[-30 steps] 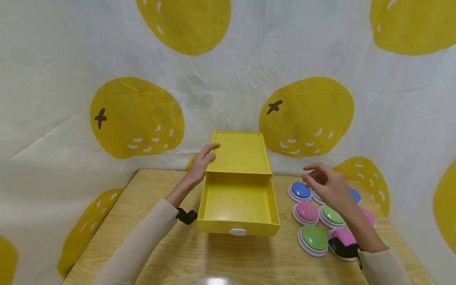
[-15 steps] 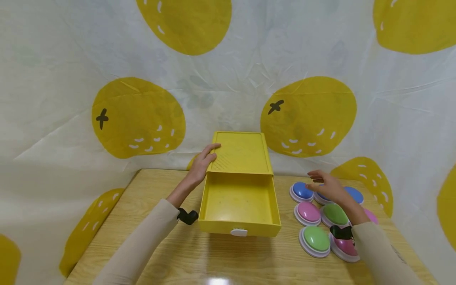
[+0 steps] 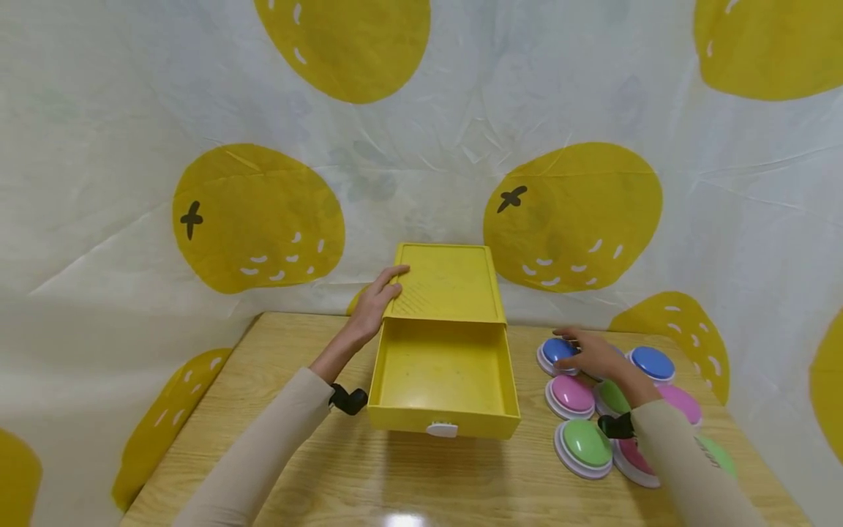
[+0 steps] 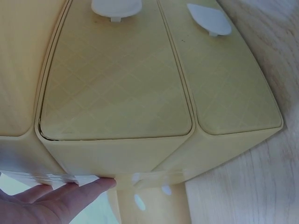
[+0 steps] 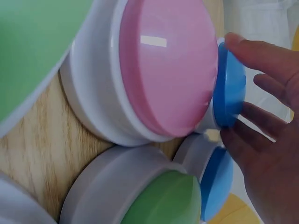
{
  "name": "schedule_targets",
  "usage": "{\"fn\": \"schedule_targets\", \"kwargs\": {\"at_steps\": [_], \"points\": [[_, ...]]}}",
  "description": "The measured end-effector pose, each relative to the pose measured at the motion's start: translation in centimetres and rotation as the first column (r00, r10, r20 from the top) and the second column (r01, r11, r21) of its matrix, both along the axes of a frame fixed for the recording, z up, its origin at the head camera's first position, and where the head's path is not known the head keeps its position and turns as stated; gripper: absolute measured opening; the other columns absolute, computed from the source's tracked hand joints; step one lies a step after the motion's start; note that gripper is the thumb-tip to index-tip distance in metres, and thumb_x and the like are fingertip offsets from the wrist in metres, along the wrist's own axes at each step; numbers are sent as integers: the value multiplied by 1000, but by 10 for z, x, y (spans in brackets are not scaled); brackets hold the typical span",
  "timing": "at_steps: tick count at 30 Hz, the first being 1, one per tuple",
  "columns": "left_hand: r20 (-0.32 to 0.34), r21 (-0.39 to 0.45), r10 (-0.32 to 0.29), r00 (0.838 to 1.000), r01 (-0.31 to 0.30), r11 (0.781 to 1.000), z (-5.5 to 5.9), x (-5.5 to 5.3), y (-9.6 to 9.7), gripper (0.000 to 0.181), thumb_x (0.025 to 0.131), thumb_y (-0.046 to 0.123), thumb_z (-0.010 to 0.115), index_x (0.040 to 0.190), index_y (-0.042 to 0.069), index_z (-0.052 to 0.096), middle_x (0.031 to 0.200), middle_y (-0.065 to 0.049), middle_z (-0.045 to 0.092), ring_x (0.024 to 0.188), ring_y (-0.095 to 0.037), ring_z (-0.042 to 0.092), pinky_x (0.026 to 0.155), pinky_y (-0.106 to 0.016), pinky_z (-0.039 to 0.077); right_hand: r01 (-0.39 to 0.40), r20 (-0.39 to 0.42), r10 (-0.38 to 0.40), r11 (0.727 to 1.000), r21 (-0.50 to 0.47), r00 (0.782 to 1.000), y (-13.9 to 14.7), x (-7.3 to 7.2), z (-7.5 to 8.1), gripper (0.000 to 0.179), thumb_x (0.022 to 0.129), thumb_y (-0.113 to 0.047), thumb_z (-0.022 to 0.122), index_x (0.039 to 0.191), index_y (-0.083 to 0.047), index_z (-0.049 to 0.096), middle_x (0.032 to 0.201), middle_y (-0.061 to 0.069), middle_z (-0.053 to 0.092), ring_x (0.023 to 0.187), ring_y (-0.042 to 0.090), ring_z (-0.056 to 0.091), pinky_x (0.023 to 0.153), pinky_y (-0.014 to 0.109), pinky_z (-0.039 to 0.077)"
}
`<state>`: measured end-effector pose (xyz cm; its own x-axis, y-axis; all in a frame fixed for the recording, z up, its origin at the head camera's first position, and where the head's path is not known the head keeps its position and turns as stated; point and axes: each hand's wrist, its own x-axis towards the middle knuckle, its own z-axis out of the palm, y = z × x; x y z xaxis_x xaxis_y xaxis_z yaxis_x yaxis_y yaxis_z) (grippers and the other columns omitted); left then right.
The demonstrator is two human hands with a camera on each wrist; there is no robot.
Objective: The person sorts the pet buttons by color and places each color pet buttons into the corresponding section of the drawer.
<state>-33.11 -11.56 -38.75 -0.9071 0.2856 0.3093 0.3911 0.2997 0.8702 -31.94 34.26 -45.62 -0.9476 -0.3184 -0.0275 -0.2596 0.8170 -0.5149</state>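
A yellow plastic drawer unit (image 3: 448,282) stands on the table, its top drawer (image 3: 443,366) pulled out and showing a bare inside. My left hand (image 3: 370,311) rests against the unit's left side and upper edge, fingers fairly straight; the left wrist view shows the fingers (image 4: 88,191) along the side wall and closed drawer fronts with white handles (image 4: 117,7). My right hand (image 3: 596,356) is at the back-left blue push button (image 3: 557,350). In the right wrist view, its thumb and fingers spread around that blue button (image 5: 229,86); firm contact is unclear.
More domed buttons with white bases cluster right of the drawer: a pink button (image 3: 571,395), a green button (image 3: 586,443), another blue button (image 3: 652,362) and several others partly under the right arm. A fruit-print cloth (image 3: 421,190) hangs behind the wooden table (image 3: 290,468).
My right hand has come down and leftward over the buttons to the back-left blue one. The left hand and drawer unit stay put, while the view shifts slightly.
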Motion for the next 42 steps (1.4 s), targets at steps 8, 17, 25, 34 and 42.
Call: {"fn": "schedule_targets", "kwargs": {"at_steps": [8,17,25,34,42], "points": [[0,11,-15,1000,15,1000,0,-1,1,47,111,36,39,156,25,45,165,-1,40,155,-29,33,121,-60,31,-9,-30,11,998,68,999,-6,0,-4,70,82,-20,85,140,4,55,137,35,57,120,51,57,101,69,44],[6,17,-2,1000,2,1000,0,-2,0,46,111,37,39,155,27,45,166,0,39,156,-27,31,123,-59,29,10,-87,-3,997,81,996,-7,-6,-9,70,79,-22,88,137,3,58,134,33,60,120,51,58,102,69,44],[-3,20,-12,1000,13,1000,-1,-4,-2,47,111,36,39,156,25,45,165,-1,40,156,-28,31,122,-60,29,23,-117,-17,998,52,993,-5,-8,-12,70,79,-24,87,137,3,58,133,33,60,119,50,58,101,68,45],[23,29,-34,999,33,999,0,-3,-2,47,112,36,39,157,25,43,166,-1,38,156,-29,31,124,-59,28,-4,-205,2,1000,-8,979,-5,2,23,70,82,-24,86,139,4,58,136,32,58,119,48,57,100,67,47],[135,82,-63,989,52,995,5,2,-5,47,112,42,41,158,34,41,167,6,35,150,-27,41,100,-49,54,-28,-344,23,1000,-12,939,-14,16,64,67,81,-22,86,137,3,61,134,31,61,115,48,59,93,65,51]]}}
